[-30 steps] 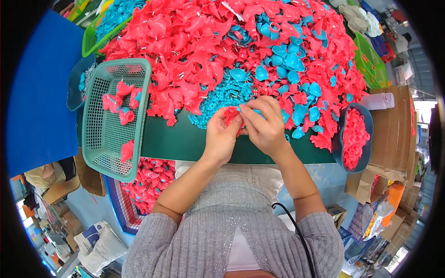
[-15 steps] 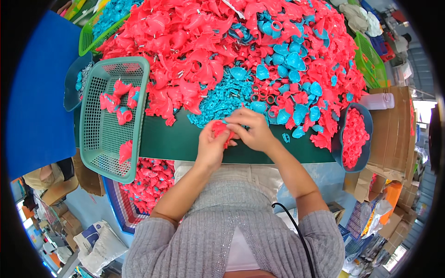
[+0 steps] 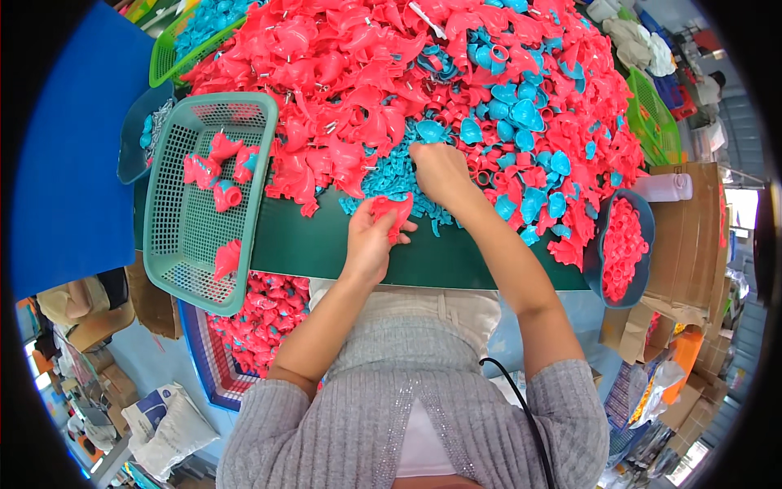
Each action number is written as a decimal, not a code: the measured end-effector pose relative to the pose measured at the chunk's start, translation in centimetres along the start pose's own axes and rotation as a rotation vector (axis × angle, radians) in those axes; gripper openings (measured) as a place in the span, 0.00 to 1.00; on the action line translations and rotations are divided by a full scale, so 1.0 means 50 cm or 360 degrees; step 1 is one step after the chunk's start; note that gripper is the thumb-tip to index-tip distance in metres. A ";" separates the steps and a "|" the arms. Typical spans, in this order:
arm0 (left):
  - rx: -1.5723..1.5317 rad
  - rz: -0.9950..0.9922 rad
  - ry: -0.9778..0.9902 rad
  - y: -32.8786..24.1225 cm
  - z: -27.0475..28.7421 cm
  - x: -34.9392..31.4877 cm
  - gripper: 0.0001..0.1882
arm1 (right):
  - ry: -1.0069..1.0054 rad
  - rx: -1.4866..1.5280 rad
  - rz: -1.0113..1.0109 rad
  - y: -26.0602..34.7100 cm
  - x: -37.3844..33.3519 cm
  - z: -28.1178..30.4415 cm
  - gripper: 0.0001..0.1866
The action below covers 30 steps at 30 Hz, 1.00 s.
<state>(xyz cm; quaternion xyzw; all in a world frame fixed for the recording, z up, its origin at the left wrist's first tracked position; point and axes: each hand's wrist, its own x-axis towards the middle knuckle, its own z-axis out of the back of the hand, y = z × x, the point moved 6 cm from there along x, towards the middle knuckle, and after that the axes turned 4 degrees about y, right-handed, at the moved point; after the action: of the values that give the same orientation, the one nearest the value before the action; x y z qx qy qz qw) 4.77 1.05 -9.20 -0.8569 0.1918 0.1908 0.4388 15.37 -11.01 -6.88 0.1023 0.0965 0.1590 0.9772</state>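
My left hand (image 3: 371, 244) is closed around a pink-red moulded plastic shell (image 3: 393, 210), just above the near edge of the green tabletop (image 3: 326, 253). Ahead of it and to the right, my right hand (image 3: 442, 174) reaches into a pile of small blue plastic pieces (image 3: 391, 175). Its fingers are bent and pressed together at the pile; whatever they grip is hidden by the hand. Curved blue plastic caps (image 3: 470, 130) lie beyond the right hand, mixed with pink-red rings and shells.
A large heap of pink-red shells (image 3: 326, 73) covers the far side. On the left stands a grey-green mesh basket (image 3: 155, 236) with several pink-and-blue pieces, beside a dark bowl (image 3: 130, 151) of metal parts. A bowl of pink-red rings (image 3: 624, 248) is on the right. Below left sits a filled crate (image 3: 195, 342).
My right hand has left the shell in my left hand and moved away to the small blue pieces. The left hand keeps the shell in nearly the same place.
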 end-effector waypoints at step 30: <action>0.0220 -0.0023 0.0245 0.020 -0.075 -0.003 0.09 | 0.0187 0.2357 0.0101 -0.007 -0.120 0.008 0.12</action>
<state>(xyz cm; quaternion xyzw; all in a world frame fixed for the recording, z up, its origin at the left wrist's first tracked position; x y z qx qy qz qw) 4.74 -2.54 -7.77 -0.8379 0.2315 0.1077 0.4824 9.96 -13.37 -5.64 0.7284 0.2276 0.0856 0.6405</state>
